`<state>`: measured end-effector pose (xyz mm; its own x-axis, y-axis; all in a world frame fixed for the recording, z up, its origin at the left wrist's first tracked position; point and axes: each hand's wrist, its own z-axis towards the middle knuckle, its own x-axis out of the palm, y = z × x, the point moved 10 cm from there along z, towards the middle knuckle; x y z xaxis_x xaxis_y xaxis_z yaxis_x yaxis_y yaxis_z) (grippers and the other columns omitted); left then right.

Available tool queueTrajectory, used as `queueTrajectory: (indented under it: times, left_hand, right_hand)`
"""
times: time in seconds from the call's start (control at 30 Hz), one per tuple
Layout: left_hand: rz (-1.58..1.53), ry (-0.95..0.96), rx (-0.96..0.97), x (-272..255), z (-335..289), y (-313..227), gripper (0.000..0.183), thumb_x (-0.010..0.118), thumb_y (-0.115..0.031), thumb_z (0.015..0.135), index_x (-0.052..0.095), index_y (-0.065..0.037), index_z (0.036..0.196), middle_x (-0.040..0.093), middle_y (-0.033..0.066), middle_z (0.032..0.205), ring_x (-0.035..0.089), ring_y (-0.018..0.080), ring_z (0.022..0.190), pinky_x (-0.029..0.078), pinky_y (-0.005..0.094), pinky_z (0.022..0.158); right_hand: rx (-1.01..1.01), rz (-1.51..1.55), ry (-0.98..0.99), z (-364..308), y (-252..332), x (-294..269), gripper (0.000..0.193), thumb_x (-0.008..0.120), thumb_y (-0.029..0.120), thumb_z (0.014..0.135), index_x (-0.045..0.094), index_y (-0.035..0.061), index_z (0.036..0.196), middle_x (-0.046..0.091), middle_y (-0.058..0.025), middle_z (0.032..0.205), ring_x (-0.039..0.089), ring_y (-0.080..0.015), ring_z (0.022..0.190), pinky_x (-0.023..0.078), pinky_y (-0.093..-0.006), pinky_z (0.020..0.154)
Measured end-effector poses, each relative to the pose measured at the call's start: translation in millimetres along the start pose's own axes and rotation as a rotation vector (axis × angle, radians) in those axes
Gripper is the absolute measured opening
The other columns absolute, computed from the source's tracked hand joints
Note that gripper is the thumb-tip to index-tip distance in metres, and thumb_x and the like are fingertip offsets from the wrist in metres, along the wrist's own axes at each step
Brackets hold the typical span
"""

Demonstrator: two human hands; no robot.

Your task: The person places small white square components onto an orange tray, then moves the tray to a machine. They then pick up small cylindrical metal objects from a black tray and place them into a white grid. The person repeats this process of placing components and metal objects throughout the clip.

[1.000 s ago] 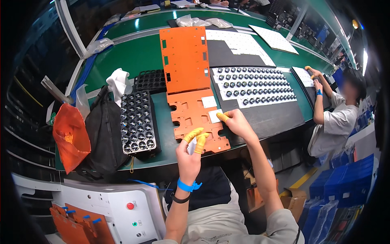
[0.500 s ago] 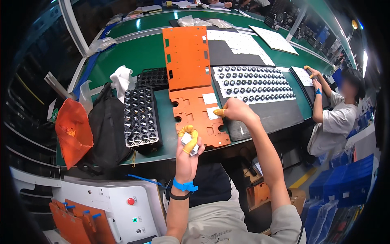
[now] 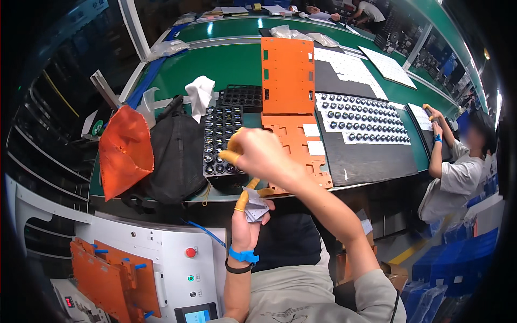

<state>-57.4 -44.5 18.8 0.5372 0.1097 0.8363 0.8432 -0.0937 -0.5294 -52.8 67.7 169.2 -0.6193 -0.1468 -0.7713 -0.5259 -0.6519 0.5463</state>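
Note:
My left hand (image 3: 247, 223), with yellow finger cots and a blue wrist strap, holds several small grey-white square plates (image 3: 255, 204) just off the table's front edge. Above the black tray of round, glossy black lens-like parts (image 3: 219, 121) is my right hand (image 3: 264, 156); its cotted thumb and finger stand a little apart, slightly blurred, with nothing visible between them. To the right of the tray lies an orange fixture (image 3: 278, 134) with cut-outs, its orange upper panel (image 3: 288, 75) spread out behind. Two white square plates (image 3: 314, 148) rest on the fixture's right side.
Right of the fixture, a white sheet bearing rows of black round parts (image 3: 362, 121) lies on a dark board (image 3: 371, 164). A black bag (image 3: 175, 156) and an orange pouch (image 3: 126, 153) sit left. Below is a control panel with a red button (image 3: 190, 252). A co-worker (image 3: 460, 148) works at right.
My right hand has left the white plate on the fixture and swung left to above the black tray. The left hand's plates have tilted and fanned out. The whole view has shifted.

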Motion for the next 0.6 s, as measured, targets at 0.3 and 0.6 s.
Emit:
queueTrajectory:
  times: [0.3,0.6]
  left_hand:
    - [0.117,-0.047,0.041,-20,-5,-3,0.037,0.038,-0.035,0.106,0.060,-0.006,0.111,0.064,0.0069,0.087,0.056,0.0138,0.065,0.039,0.0258,0.051]
    - [0.249,-0.088,0.140,-17,-2,-2,0.037,0.052,-0.038,0.102,0.057,-0.007,0.121,0.067,0.0062,0.102,0.063,0.0175,0.083,0.048,0.0315,0.063]
  right_hand:
    - [-0.043,-0.170,-0.113,10,25,35,0.036,0.079,0.032,0.077,0.068,-0.0015,0.069,0.068,-0.0187,0.076,0.069,-0.0344,0.069,0.053,-0.0438,0.061]
    - [-0.056,-0.159,-0.104,11,33,34,0.028,0.077,0.021,0.071,0.067,-0.0053,0.069,0.067,-0.0215,0.074,0.069,-0.0361,0.067,0.054,-0.0439,0.059]
